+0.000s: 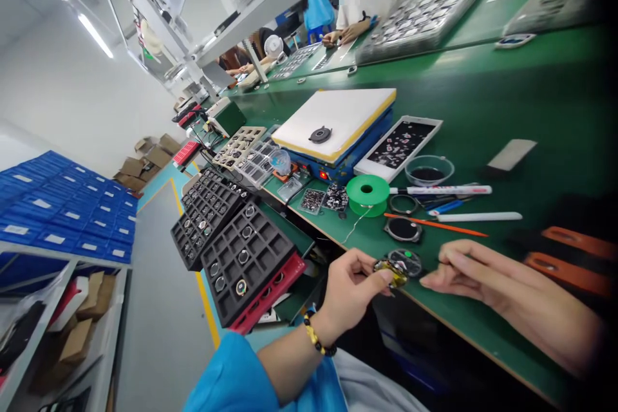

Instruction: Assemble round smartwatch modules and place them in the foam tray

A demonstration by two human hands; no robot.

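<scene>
The left hand (355,290) pinches a small yellow-and-black part (392,274) between thumb and fingers, nearer the wearer than the green spool (355,205) and slightly to its right. The right hand (466,270), farther right of the spool, has its fingertips bunched together; whether they grip anything cannot be told. The part is near the bench edge, so a loose pinch could drop it to the floor. A round disc (408,262) with a green dot lies just beside it, on the spool's near side, and could get scratched or nudged by a slip. Next outward, a watch case (403,229) and an orange stick (437,224) sit near right of the spool; a sleeve or wrist could knock them. The spool's loose thread (356,226) trails toward the edge and could snag the left hand. Left of the spool, the open screw box (311,201) could spill if bumped.
</scene>
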